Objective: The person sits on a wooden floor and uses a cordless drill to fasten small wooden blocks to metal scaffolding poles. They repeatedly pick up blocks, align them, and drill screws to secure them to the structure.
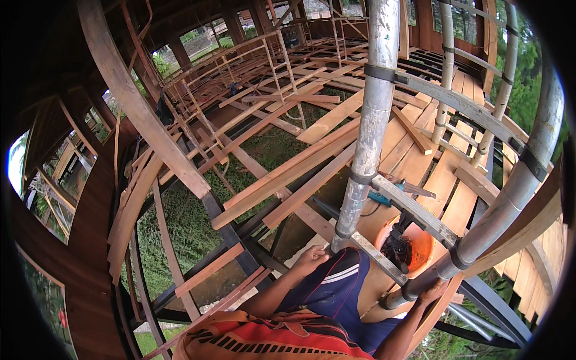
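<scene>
Left hand (pixel 312 260) is holding its fingers curled in, just beside the foot of the ladder's left rail (pixel 365 144); can't tell if it's pinching anything. Right hand (pixel 433 291) is resting beyond the foot of the right rail (pixel 489 222), at the edge of a curved board (pixel 443 305); fingers are partly hiding, so can't tell if it's gripping board, rail or neither.

Ladder (pixel 415 210) itself is standing in front of the person, between the hands at its base. Bucket (pixel 428 237) is sitting behind its lower rungs, teal power tool (pixel 379 197) lying behind the left rail.

Handling, my read: ladder is looking stiff, long and top-heavy, probably awkward more than fragile. Round rails are looking smooth, maybe slippery; I'd be taking both, just under a rung collar. Board is looking rigid, fairly heavy; I'd be gripping its edge, away from the right rail's foot.
</scene>
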`<state>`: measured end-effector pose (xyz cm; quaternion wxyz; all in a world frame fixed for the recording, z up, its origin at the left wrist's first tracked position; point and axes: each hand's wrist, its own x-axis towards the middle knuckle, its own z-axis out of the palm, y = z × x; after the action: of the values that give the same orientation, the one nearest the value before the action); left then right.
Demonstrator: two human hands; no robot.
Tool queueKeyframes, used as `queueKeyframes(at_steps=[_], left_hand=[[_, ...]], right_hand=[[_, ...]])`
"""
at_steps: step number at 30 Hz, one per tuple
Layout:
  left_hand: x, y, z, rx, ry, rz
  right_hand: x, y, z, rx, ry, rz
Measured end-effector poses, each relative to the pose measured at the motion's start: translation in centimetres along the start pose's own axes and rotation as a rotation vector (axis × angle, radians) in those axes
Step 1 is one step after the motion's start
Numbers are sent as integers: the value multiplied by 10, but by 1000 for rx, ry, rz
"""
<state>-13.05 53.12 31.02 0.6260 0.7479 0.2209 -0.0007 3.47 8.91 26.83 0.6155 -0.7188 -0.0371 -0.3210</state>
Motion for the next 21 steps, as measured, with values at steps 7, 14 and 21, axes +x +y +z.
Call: queueKeyframes(at_steps=[7, 14, 21], left_hand=[[27, 25, 8, 61, -252, 84], [92, 66, -49, -326, 66, 193], [231, 100, -83, -494, 148, 240]], right_hand=[[-5, 13, 3, -177, 129, 17], [-4, -15, 19, -353, 179, -42], [-9, -15, -2, -243, 108, 25]])
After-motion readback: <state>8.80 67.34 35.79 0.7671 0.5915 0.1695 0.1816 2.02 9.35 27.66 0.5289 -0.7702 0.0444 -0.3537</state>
